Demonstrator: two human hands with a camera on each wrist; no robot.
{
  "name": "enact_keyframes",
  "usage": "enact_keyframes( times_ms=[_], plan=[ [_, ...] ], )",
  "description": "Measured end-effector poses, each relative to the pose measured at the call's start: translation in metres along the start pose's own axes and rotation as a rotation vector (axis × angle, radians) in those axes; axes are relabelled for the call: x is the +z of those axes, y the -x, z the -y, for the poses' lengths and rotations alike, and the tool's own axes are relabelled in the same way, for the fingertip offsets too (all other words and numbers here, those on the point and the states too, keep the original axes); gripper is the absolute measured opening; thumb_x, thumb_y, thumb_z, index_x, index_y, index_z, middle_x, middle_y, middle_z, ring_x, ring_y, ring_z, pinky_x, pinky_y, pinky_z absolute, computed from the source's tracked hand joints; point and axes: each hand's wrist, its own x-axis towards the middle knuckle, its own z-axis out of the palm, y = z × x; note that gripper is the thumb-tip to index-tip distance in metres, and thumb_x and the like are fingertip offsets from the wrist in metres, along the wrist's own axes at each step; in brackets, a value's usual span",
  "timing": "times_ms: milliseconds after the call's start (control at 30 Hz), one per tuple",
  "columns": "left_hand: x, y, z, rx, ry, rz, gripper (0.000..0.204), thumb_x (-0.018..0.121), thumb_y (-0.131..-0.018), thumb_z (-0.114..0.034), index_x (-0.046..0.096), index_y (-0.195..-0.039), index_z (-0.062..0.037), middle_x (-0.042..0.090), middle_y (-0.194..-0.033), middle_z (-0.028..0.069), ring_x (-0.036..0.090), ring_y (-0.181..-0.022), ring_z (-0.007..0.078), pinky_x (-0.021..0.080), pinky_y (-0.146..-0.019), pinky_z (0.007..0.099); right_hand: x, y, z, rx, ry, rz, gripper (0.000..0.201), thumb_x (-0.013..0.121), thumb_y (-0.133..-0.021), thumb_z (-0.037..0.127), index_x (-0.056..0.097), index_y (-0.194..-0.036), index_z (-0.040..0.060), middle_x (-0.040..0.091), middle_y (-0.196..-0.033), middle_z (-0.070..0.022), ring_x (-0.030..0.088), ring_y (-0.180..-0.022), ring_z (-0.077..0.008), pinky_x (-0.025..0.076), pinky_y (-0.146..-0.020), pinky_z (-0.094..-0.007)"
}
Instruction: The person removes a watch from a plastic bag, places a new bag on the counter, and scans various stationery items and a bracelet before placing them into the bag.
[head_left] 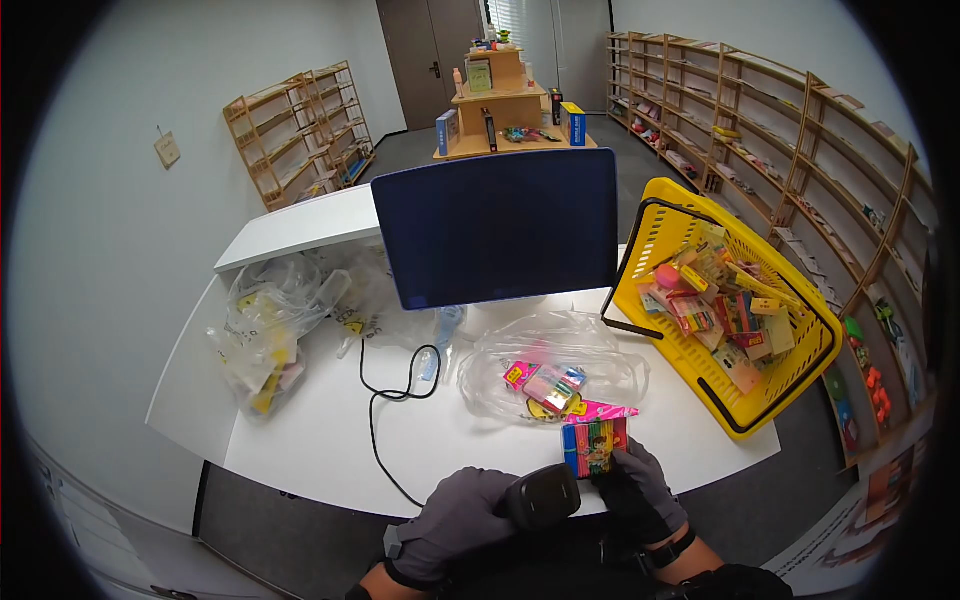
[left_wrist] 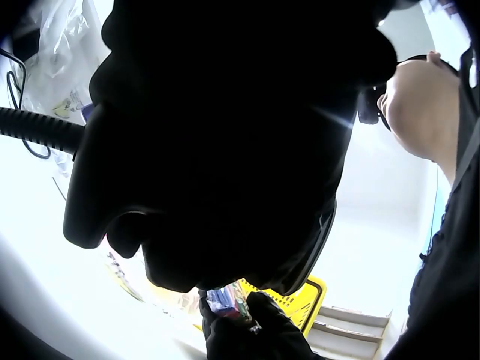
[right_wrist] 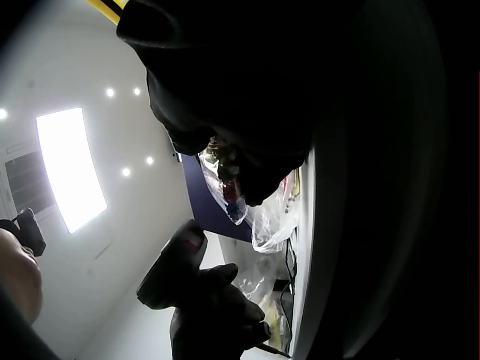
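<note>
My gloved left hand (head_left: 460, 520) grips a black handheld barcode scanner (head_left: 545, 496), its head turned toward the right hand. In the left wrist view that hand is a dark silhouette with the ribbed cable end (left_wrist: 41, 129) leaving it. My gloved right hand (head_left: 642, 488) pinches a flat, colourful striped pack (head_left: 590, 448) with a cartoon figure, at the table's front edge. What the pack contains cannot be told. Just beyond it lies a clear plastic bag (head_left: 480, 370) with a pink-topped pack of coloured sticks (head_left: 555, 385) in it.
A dark monitor (head_left: 500, 230) stands behind the bag. To the right, a tilted yellow basket (head_left: 715, 395) holds several packaged goods. Filled plastic bags (head_left: 265, 330) lie at the left. A black cable (head_left: 372, 425) crosses the white table (head_left: 310, 440). Shelves (head_left: 760, 130) line the right wall.
</note>
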Motion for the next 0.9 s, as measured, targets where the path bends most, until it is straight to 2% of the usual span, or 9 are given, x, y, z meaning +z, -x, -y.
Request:
enact_keyframes(
  times_ms=[100,267,367,433,533,667,767,867,900],
  plan=[
    [0.002,0.001,0.005,0.004,0.001,-0.018,0.035,0.089,-0.087,-0.029,0.084,-0.117,-0.0111,0.083,-0.100,0.0158,0.080,-0.096,0.0401,0.062,-0.085,0.0460,0.003,0.000,-0.001,0.218,-0.453,-0.020,0.043,0.071,-0.106,-0.004,0.064,-0.148,-0.0021,0.075,-0.138,-0.0116,0.076,-0.127,-0.0216,0.060,-0.112,-0.0354],
    [-0.007,0.008,0.011,-0.065,-0.074,-0.129,0.035,0.087,-0.085,-0.028,0.085,-0.117,-0.0148,0.083,-0.100,0.0150,0.080,-0.095,0.0397,0.063,-0.085,0.0465,0.009,-0.002,-0.012,0.343,-0.591,-0.034,0.043,0.068,-0.110,0.003,0.062,-0.152,-0.0010,0.074,-0.140,-0.0102,0.076,-0.126,-0.0224,0.061,-0.111,-0.0357],
    [-0.017,0.015,0.051,-0.163,-0.061,-0.242,0.032,0.088,-0.082,-0.028,0.086,-0.110,-0.0125,0.082,-0.094,0.0160,0.080,-0.092,0.0403,0.063,-0.081,0.0473,0.017,0.002,-0.046,0.364,-0.575,-0.107,0.043,0.069,-0.112,0.014,0.064,-0.152,-0.0002,0.076,-0.130,-0.0072,0.075,-0.110,-0.0159,0.061,-0.099,-0.0309],
    [-0.024,0.023,0.058,-0.260,-0.224,-0.359,0.031,0.089,-0.080,-0.029,0.086,-0.104,-0.0106,0.081,-0.090,0.0165,0.080,-0.089,0.0404,0.062,-0.078,0.0484,0.004,-0.001,-0.009,0.473,-0.485,-0.037,0.045,0.071,-0.111,0.015,0.065,-0.153,-0.0002,0.077,-0.125,-0.0059,0.072,-0.104,-0.0134,0.059,-0.093,-0.0294],
    [-0.029,0.033,0.075,-0.372,-0.188,-0.371,0.032,0.089,-0.079,-0.030,0.086,-0.103,-0.0096,0.081,-0.087,0.0175,0.079,-0.087,0.0406,0.061,-0.075,0.0488,-0.019,-0.016,0.052,0.671,-0.336,0.145,0.049,0.074,-0.109,0.019,0.066,-0.153,0.0000,0.077,-0.116,-0.0034,0.067,-0.092,-0.0084,0.055,-0.083,-0.0264],
    [-0.030,0.034,0.086,-0.353,-0.157,-0.359,0.032,0.088,-0.079,-0.031,0.085,-0.101,-0.0072,0.079,-0.084,0.0184,0.079,-0.084,0.0410,0.060,-0.074,0.0488,-0.039,-0.036,0.097,0.610,-0.224,0.142,0.052,0.077,-0.107,0.022,0.068,-0.153,0.0000,0.075,-0.105,0.0003,0.057,-0.083,-0.0027,0.049,-0.074,-0.0243],
    [-0.026,0.030,0.096,-0.371,-0.203,-0.363,0.034,0.089,-0.080,-0.030,0.085,-0.104,-0.0056,0.081,-0.085,0.0179,0.080,-0.082,0.0375,0.060,-0.074,0.0451,-0.048,-0.064,0.111,0.473,-0.063,0.157,0.052,0.075,-0.106,0.019,0.067,-0.156,0.0025,0.080,-0.109,-0.0062,0.068,-0.083,-0.0102,0.054,-0.075,-0.0293],
    [-0.028,0.026,0.096,-0.388,-0.203,-0.356,0.035,0.089,-0.081,-0.028,0.085,-0.106,-0.0049,0.081,-0.085,0.0177,0.080,-0.081,0.0360,0.059,-0.074,0.0434,-0.042,-0.091,0.087,0.022,0.477,0.153,0.055,0.075,-0.103,0.015,0.066,-0.157,0.0055,0.082,-0.116,-0.0147,0.078,-0.089,-0.0274,0.059,-0.079,-0.0389],
    [-0.030,0.026,0.095,-0.399,-0.184,-0.339,0.035,0.089,-0.081,-0.028,0.085,-0.106,-0.0049,0.081,-0.086,0.0176,0.080,-0.082,0.0363,0.060,-0.075,0.0435,-0.039,-0.098,0.080,0.018,0.482,0.160,0.055,0.075,-0.103,0.015,0.066,-0.157,0.0055,0.082,-0.116,-0.0147,0.078,-0.089,-0.0274,0.059,-0.079,-0.0389]
  ],
)
